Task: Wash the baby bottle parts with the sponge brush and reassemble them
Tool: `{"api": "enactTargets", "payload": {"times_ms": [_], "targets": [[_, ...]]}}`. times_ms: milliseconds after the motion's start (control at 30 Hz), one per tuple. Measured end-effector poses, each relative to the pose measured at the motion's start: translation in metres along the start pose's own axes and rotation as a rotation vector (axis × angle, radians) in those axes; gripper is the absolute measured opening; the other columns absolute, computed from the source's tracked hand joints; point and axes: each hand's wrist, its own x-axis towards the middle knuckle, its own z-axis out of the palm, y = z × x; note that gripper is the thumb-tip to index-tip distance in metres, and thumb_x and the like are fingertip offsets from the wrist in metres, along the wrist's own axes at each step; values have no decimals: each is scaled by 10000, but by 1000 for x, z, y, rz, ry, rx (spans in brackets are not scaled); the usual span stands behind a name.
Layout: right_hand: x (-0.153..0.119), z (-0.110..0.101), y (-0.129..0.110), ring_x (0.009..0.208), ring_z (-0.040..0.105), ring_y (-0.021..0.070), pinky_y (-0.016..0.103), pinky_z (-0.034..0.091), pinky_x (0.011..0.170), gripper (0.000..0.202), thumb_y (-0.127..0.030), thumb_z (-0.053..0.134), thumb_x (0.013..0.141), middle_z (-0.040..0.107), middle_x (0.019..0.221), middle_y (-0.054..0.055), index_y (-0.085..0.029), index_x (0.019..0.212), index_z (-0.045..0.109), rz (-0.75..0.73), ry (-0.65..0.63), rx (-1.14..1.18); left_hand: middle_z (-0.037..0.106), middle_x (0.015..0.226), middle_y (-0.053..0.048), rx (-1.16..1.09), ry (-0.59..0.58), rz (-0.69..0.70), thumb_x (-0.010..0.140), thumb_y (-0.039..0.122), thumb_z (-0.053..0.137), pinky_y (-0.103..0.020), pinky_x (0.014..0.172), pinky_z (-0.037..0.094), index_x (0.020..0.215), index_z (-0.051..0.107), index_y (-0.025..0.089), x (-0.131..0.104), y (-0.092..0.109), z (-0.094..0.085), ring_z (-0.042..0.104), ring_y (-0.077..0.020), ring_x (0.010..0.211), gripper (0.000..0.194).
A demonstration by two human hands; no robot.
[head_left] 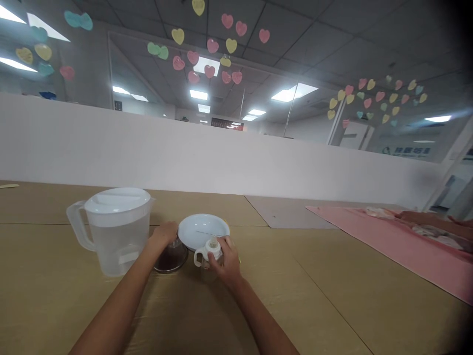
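My right hand (228,259) is closed around a baby bottle (213,249) with a clear nipple, a white collar and white side handles. The bottle is upright just in front of a white bowl (201,222). A thin rod-like item lies in the bowl; its kind is too small to tell. To the left, my left hand (166,233) has its fingers curled down on top of a round glass lid (170,259) with a metal rim, which rests on the table. Its fingertips are partly hidden.
A lidded clear plastic pitcher (120,236) with a handle stands left of my left forearm. At the right lies a pink cloth (373,241), where another person's arm (432,222) reaches in over some pale fabric. A white partition (185,162) borders the table's far side.
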Motion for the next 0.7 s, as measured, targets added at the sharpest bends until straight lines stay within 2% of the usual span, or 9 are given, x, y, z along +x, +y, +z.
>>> {"api": "enactTargets", "payload": {"times_ms": [100, 167, 233, 267, 333, 400, 433, 533, 700], "targets": [[-2, 0, 0, 943, 538, 224, 345, 459, 801, 427, -388, 492, 804, 540, 1021, 94, -180, 1177, 514, -20, 2, 21, 665, 978, -224, 76, -17, -60, 688, 155, 550, -400, 740, 469, 841, 680, 103, -10, 5, -14, 620, -346, 933, 208], [-2, 0, -1, 1015, 528, 240, 365, 457, 847, 513, -403, 495, 810, 525, 1094, 113, -184, 1270, 440, -31, 11, 33, 654, 970, -241, 112, -2, -85, 700, 159, 534, -414, 733, 462, 855, 675, 81, -21, 9, -32, 615, -360, 918, 223], [-3, -1, -3, 1049, 517, 255, 388, 459, 860, 598, -432, 498, 808, 507, 1144, 129, -191, 1337, 360, -28, 28, 40, 631, 1021, -229, 125, 62, -60, 763, 199, 479, -411, 779, 446, 928, 656, 84, -36, 16, -51, 594, -344, 963, 268], [-3, -2, -3, 1048, 517, 259, 397, 462, 856, 635, -444, 499, 806, 501, 1159, 136, -190, 1360, 321, -24, 37, 46, 618, 1048, -213, 95, 139, 2, 792, 235, 461, -402, 806, 439, 971, 641, 92, -44, 21, -59, 582, -328, 985, 292], [-3, -3, -5, 1026, 524, 257, 408, 465, 849, 693, -463, 499, 805, 493, 1179, 146, -180, 1389, 255, -14, 61, 63, 585, 1138, -150, -92, 244, 249, 846, 338, 420, -370, 891, 409, 1119, 576, 139, -57, 36, -71, 549, -270, 1044, 371], [-3, -3, -7, 1024, 524, 253, 415, 460, 857, 717, -472, 498, 808, 486, 1202, 151, -172, 1396, 220, 5, 110, 76, 556, 1195, -94, -329, 189, 464, 855, 426, 412, -313, 907, 408, 1202, 518, 183, -66, 53, -74, 544, -213, 1041, 436], [-3, -3, -7, 1033, 520, 252, 418, 456, 864, 709, -469, 494, 815, 485, 1214, 152, -172, 1395, 215, 23, 139, 80, 538, 1221, -84, -396, 140, 527, 854, 447, 412, -297, 899, 411, 1223, 499, 194, -68, 60, -73, 545, -199, 1033, 456], [-3, -1, -8, 1044, 525, 244, 414, 456, 871, 664, -441, 487, 835, 494, 1233, 149, -177, 1385, 225, 77, 187, 83, 550, 1188, -83, -383, 36, 546, 845, 449, 433, -291, 886, 398, 1214, 508, 191, -71, 74, -67, 535, -199, 1021, 457], [-3, 4, -10, 1089, 533, 253, 408, 452, 897, 600, -401, 510, 831, 541, 1214, 145, -167, 1348, 316, 31, 171, 36, 601, 1075, -54, -305, -90, 527, 828, 418, 451, -264, 777, 403, 1144, 559, 220, -75, 76, -66, 536, -208, 980, 388]]}}
